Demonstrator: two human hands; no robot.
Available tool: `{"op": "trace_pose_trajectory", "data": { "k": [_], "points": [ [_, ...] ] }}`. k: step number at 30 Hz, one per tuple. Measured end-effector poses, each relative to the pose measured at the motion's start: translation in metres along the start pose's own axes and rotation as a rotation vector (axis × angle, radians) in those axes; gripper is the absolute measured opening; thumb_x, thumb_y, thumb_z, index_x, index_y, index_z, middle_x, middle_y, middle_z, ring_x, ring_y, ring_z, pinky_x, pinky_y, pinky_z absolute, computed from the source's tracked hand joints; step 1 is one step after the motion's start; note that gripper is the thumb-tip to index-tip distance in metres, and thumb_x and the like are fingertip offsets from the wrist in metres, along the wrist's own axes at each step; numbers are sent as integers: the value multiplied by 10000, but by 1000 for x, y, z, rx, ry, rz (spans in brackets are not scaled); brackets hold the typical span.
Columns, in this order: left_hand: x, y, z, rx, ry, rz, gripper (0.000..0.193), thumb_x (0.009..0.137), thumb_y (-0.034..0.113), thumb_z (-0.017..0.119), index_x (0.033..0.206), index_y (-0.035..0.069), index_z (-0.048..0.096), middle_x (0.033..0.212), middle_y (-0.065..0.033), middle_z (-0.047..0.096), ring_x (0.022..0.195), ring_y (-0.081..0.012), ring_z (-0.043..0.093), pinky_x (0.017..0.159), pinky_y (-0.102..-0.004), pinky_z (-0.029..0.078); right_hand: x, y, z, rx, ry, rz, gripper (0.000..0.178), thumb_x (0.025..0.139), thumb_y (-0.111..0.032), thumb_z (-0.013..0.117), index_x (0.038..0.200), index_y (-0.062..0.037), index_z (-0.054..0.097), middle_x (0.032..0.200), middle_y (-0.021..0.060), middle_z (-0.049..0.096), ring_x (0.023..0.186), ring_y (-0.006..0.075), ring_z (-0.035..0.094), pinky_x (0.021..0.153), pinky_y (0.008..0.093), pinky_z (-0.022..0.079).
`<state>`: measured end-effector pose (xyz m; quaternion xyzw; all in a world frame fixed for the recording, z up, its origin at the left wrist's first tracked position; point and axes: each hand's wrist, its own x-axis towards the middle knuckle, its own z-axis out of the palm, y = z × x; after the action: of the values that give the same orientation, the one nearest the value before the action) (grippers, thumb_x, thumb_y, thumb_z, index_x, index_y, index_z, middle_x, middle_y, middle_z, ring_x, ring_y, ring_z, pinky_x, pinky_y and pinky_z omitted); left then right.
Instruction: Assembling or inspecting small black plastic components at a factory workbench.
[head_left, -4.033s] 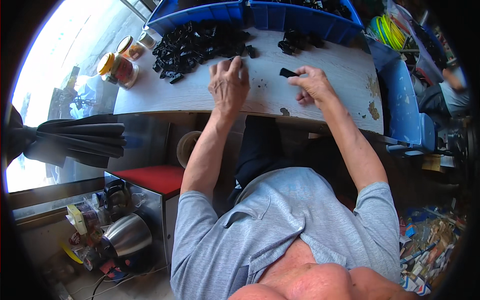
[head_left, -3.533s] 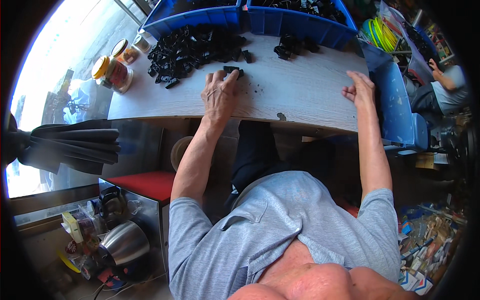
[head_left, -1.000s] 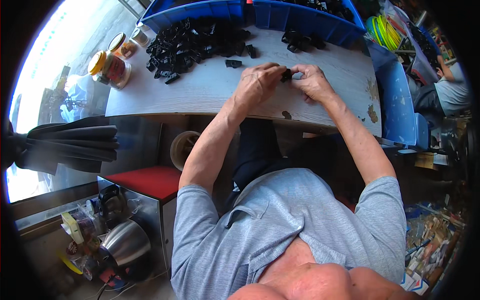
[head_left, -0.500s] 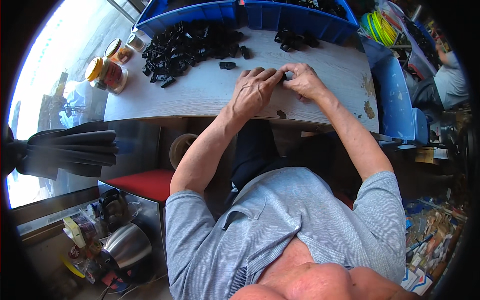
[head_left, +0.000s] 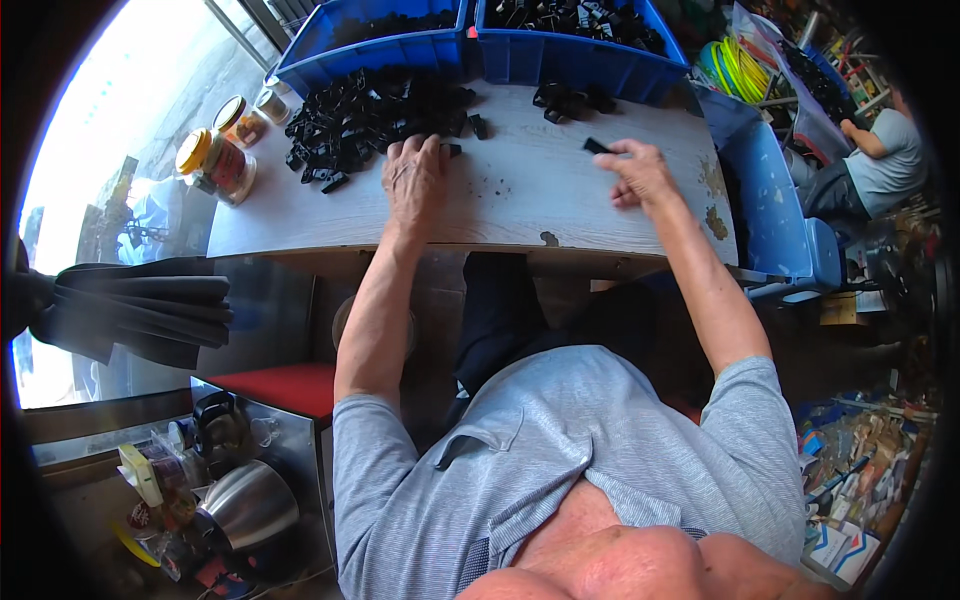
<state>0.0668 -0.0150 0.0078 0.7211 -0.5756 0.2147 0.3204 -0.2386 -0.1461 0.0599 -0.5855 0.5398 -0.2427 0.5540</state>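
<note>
1 black oblong part, tilted, in right fingers.

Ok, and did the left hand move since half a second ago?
Yes. The left hand has moved left across the table, closer to the yellow-lidded jar.

A yellow-lidded jar stands on the left of a pale surface; below, a silvery metal vessel sits near a red-topped cabinet. At right, a yellow coil and a grey-shirted co-worker.
</note>
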Motion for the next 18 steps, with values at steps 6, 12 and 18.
{"op": "trace_pose_trajectory", "data": {
  "k": [6, 12, 18],
  "points": [
    [-8, 2, -4, -82, -98, -13, 182, 894, 221, 725, 1020, 90, 741, 1004, -98, 726, 958, -328, 649, 838, -438, 527, 39, 22, -88, 304, 502, -39, 348, 831, -252, 840, 1101, -86, 698, 580, 26, 507, 525, 182, 605, 553, 391, 614],
    [-12, 16, 0, -146, -40, -32, 197, 873, 214, 742, 1016, 79, 734, 951, -103, 717, 922, -330, 645, 819, -426, 524, 36, 2, -47, 206, 368, -50, 402, 818, -331, 861, 1081, -83, 686, 592, 19, 517, 500, 148, 601, 522, 323, 604],
    [-13, 23, 4, -180, -91, -99, 176, 868, 198, 755, 999, 83, 731, 935, -102, 725, 908, -326, 656, 814, -432, 517, 56, -23, 5, 51, 242, -10, 487, 809, -414, 863, 1072, -50, 675, 700, 60, 610, 527, 155, 621, 483, 303, 580]
  ]
}}
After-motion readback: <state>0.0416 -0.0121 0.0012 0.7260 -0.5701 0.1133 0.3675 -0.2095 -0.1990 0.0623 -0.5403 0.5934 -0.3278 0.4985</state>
